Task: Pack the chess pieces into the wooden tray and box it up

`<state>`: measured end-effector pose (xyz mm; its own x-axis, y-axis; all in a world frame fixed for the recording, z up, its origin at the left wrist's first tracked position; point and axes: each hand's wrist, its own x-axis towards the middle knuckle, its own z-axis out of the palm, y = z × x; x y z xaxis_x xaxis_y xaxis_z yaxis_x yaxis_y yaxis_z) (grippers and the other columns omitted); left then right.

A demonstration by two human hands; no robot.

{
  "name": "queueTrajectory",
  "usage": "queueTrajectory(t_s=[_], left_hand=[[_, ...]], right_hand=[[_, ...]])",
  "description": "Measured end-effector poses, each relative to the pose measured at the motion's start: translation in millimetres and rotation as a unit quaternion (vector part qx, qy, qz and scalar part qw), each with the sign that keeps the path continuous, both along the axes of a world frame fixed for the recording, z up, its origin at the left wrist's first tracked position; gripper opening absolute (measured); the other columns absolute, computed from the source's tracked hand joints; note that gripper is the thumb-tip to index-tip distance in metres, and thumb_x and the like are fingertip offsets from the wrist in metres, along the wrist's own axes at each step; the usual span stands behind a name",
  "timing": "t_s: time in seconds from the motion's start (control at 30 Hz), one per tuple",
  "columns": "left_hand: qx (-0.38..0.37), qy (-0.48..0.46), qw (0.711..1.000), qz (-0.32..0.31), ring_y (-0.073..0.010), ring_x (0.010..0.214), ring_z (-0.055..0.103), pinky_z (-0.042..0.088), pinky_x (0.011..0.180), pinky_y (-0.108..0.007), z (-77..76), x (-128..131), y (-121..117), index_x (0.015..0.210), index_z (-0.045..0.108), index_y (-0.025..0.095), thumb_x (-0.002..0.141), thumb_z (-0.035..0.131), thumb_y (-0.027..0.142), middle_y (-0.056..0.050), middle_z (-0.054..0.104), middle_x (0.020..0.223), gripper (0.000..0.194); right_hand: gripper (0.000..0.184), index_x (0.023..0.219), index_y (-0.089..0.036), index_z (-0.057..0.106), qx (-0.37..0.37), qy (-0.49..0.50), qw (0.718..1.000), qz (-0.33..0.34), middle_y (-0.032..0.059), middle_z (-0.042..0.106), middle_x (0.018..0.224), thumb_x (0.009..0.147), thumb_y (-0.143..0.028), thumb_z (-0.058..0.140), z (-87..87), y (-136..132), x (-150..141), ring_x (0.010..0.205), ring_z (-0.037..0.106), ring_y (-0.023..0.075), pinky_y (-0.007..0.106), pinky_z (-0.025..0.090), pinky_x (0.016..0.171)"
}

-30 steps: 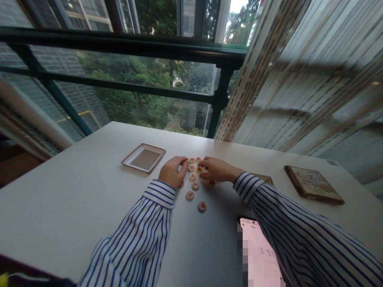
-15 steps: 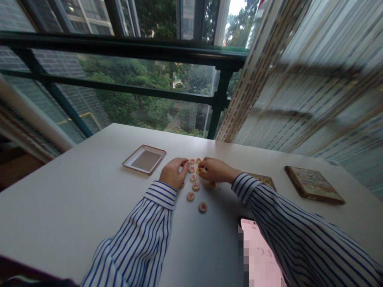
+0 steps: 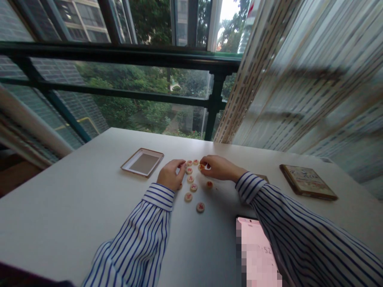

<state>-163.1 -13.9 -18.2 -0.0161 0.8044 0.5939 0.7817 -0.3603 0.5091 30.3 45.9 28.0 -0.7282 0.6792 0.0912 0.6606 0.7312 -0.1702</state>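
Several round pale game pieces with red marks [image 3: 193,187] lie in a loose group on the white table [image 3: 74,207]. My left hand [image 3: 170,174] rests curled at the left side of the group, its fingertips touching a piece near the top. My right hand [image 3: 217,167] is curled at the right side, with thumb and fingers pinched on one piece [image 3: 202,167]. Two pieces [image 3: 200,207] lie apart, nearer to me. Both arms wear blue-striped sleeves.
An open shallow box tray [image 3: 142,162] lies left of the pieces. A brown flat box [image 3: 308,181] sits at the far right, and another brown thing shows behind my right wrist. A phone with a pink screen [image 3: 257,251] lies near the front edge. Window railing and curtains stand behind.
My right hand has lifted slightly and closed its pinch on a piece at the group's upper right. The view shifted a little; my left hand stays where it was.
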Motion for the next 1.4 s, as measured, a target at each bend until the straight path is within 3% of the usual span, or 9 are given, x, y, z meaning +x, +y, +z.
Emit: queueTrajectory(t_s=[0.4,0.67,1.07,1.4], left_hand=[[0.008,-0.027,1.0,-0.005,-0.0152,0.074,0.06,0.048,0.071,-0.028,-2.9,2,1,0.09,0.062,0.014,0.08,0.047,0.027,-0.007,0.066,0.085,0.022],[-0.01,-0.057,0.998,-0.001,-0.0152,0.073,0.061,0.049,0.071,-0.028,2.9,9,-4,0.089,0.063,0.014,0.08,0.047,0.027,-0.006,0.067,0.084,0.023],[-0.046,-0.092,0.995,-0.014,-0.0149,0.074,0.061,0.049,0.069,-0.027,8.8,15,-6,0.093,0.063,0.016,0.079,0.048,0.034,-0.005,0.067,0.086,0.027],[-0.076,-0.138,0.985,-0.065,-0.0148,0.072,0.062,0.049,0.067,-0.026,32.9,43,-7,0.093,0.063,0.016,0.079,0.05,0.037,-0.005,0.067,0.085,0.029]], right_hand=[[0.024,0.093,-0.015,0.06,-0.007,0.086,0.996,0.006,0.0061,0.063,0.084,0.076,-0.031,0.053,22.2,-8,22,0.071,0.055,0.0137,0.023,0.041,0.064],[0.025,0.095,-0.016,0.06,-0.003,0.119,0.992,-0.033,0.0049,0.063,0.08,0.076,-0.031,0.053,38.4,-18,51,0.07,0.055,0.0135,0.025,0.042,0.065],[0.024,0.096,-0.017,0.059,0.012,0.155,0.987,-0.041,0.0042,0.063,0.083,0.076,-0.029,0.054,43.8,-33,81,0.071,0.056,0.0131,0.026,0.044,0.066],[0.027,0.099,-0.017,0.059,0.023,0.164,0.985,-0.052,0.0037,0.063,0.082,0.076,-0.029,0.055,39.4,-41,97,0.071,0.056,0.0133,0.026,0.043,0.064]])
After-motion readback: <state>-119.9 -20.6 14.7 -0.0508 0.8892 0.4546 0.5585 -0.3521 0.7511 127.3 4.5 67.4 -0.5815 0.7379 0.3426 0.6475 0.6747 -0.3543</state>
